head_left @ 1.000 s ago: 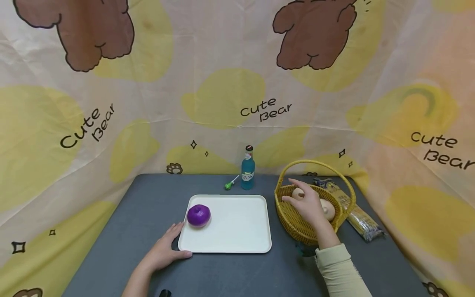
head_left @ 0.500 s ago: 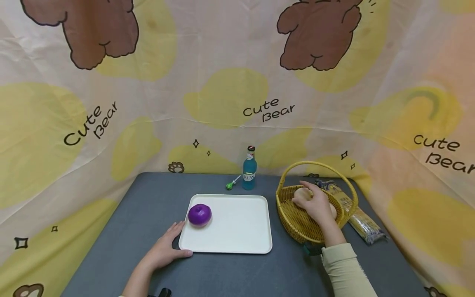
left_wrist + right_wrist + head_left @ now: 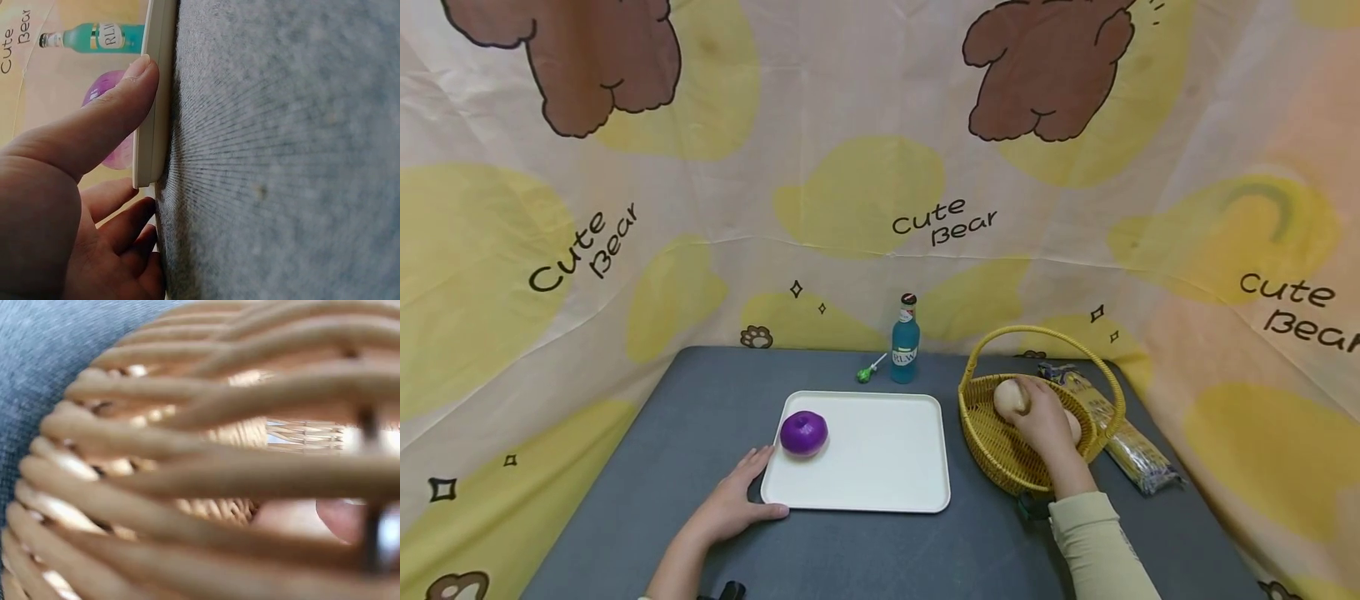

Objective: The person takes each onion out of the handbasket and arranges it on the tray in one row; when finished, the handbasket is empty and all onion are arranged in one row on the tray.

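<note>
From the head camera, the right hand (image 3: 1047, 419) is reaching into the yellow basket (image 3: 981, 454), its thumb and fingers curling round a pale round thing (image 3: 1008, 398). That one is sitting inside the basket, toward the far left of the weave, looking creamy and smooth, with a brownish patch showing right by the fingers. A second pale thing (image 3: 1073, 427) is peeking out beyond the hand, mostly hidden. Over on the other side, the left hand (image 3: 730, 502) is resting at the near left corner of the white tray (image 3: 880, 467), thumb and fingers spreading apart along two edges. On the tray, a glossy purple ball (image 3: 803, 433) is sitting at the left. Behind, a blue bottle (image 3: 905, 343) is standing upright beside a green lollipop (image 3: 865, 374), and a long packet (image 3: 1138, 462) is lying just past the basket.

Over to the left wrist: the thumb is lying against the tray's rim, the other fingers bending loosely round the corner, the purple ball showing partly behind the thumb.

And the right wrist: blurred woven strands are filling the view, pinkish shapes showing through the gaps; from here, the grip is impossible to tell.
</note>
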A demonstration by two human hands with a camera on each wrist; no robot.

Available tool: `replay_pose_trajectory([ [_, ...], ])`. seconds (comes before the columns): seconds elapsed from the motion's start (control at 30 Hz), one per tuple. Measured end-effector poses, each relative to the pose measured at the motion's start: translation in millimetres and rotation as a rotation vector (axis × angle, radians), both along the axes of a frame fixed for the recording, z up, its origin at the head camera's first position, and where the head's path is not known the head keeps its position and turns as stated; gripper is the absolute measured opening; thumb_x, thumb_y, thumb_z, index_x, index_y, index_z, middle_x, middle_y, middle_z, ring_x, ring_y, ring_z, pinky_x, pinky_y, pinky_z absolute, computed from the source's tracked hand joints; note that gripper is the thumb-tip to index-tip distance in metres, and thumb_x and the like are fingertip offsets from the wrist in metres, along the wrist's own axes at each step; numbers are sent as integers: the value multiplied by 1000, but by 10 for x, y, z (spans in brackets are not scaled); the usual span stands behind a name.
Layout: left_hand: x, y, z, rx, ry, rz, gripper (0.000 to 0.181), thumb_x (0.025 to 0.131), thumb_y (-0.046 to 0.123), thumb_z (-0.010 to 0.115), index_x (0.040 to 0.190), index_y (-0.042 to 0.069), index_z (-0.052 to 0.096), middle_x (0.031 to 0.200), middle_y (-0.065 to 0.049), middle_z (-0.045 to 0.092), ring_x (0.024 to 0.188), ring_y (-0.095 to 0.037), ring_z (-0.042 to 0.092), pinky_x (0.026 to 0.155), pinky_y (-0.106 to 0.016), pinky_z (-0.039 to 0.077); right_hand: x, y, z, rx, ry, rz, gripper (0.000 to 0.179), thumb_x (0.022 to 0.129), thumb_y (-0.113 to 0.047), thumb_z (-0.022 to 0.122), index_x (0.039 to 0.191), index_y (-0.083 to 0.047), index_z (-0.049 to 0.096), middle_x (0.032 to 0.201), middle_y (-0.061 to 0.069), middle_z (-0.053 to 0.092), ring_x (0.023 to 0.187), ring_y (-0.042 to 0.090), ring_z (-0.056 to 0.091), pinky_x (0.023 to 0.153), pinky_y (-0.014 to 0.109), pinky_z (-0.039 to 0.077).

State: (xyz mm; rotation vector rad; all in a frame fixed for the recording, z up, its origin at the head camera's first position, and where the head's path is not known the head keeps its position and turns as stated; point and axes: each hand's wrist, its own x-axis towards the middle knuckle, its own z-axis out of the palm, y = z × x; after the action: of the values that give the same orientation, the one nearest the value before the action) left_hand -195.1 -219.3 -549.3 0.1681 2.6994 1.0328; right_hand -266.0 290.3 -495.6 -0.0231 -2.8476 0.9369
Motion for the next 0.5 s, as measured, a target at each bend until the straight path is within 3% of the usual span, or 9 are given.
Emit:
replay_pose_trajectory([
  [0.27,-7,2,8,-6,14,-9,113,72,51,87,160,9,30,164,-19,30,153,-45,17,114,-71,24,3,0,-51,65,38,-34,66,90,-9,75,149,-1,46,147,31,42,134,54,39,106,68,37],
  [0.5,17,9,25,-8,19,-15,112,73,50,87,159,8,30,164,-20,30,153,-45,16,114,-71,24,-8,12,-78,-15,96,-50,64,87,-11,79,144,-3,51,144,31,43,128,54,45,101,69,41],
])
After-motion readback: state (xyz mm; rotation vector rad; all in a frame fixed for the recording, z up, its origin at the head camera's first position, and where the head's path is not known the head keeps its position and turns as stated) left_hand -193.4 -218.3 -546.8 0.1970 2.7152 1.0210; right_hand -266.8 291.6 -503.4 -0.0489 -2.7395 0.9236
